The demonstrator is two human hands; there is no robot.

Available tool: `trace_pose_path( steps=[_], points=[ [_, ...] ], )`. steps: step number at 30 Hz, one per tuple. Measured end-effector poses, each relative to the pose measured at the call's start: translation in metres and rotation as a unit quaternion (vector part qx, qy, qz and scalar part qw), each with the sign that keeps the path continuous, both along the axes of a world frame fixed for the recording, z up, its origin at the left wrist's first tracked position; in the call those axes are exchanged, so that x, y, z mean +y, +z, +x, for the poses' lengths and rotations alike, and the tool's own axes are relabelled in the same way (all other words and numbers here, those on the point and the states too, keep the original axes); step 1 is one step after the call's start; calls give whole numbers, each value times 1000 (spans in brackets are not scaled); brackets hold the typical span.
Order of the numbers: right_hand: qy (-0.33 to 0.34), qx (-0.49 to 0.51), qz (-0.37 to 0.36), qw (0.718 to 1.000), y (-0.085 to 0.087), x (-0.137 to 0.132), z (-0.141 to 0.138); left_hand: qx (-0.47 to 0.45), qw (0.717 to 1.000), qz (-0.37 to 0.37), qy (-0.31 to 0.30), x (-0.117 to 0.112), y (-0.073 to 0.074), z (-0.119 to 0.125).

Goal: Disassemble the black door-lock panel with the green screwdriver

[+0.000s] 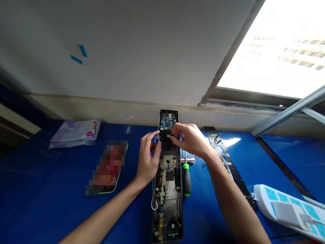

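Observation:
An opened electronic door lock lies lengthwise in front of me, its inside facing up. At its far end shows a blue circuit board; a round mechanism sits midway along. My left hand is closed at the lock's left edge, thumb and fingers pinching a white cable that loops down beside the housing. Over the part just below the board, my right hand is closed in a pinch. What it grips is too small to make out.
Right of the lock lie a green-and-black screwdriver, a shiny cylinder, small dark screws and a black plate with cables. A power strip is at right. Left are a phone and a packet. Behind rises a wall.

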State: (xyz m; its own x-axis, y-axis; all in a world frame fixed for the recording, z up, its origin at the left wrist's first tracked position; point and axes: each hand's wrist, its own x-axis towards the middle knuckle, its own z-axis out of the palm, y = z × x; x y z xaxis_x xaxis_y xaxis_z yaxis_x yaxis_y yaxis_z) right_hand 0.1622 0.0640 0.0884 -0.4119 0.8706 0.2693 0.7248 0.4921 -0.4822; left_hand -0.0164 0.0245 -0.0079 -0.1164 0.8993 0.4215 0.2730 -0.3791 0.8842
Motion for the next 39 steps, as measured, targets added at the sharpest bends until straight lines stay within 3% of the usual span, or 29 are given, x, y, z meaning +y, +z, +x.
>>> trace_pose_path(
  steps=[4, 11, 18, 22, 26, 29, 32, 36, 39],
  points=[
    [-52, -20, -8, 998, -6, -7, -9, 12, 1000, 5, -2, 0, 0, -1],
    [-157, -53, -43, 985, -1, -19, -28, 59, 998, 22, 0, 2, 5, -3],
    [-195, -44, -36, 979, 9, -22, -39, 126, 990, 69, 19, 3, 10, -6],
    [-195, 6, -41, 980, 18, -28, -30, 148, 984, 97, 24, 0, 22, -5],
    [-200, 83, -56, 975, 32, -45, -8, 150, 978, 139, 31, -2, 46, 2],
    [-232, 179, -43, 955, 40, -63, 18, 151, 973, 174, -20, -3, 68, 16],
    [-274, 196, -10, 942, 40, -81, 48, 156, 959, 199, -129, -2, 84, 36],
    [-286, 161, -44, 943, 20, -98, 85, 232, 916, 165, -284, 0, 92, 67],
    [-288, 135, -83, 944, -4, -108, 105, 335, 871, 130, -335, 2, 90, 87]
  ],
)
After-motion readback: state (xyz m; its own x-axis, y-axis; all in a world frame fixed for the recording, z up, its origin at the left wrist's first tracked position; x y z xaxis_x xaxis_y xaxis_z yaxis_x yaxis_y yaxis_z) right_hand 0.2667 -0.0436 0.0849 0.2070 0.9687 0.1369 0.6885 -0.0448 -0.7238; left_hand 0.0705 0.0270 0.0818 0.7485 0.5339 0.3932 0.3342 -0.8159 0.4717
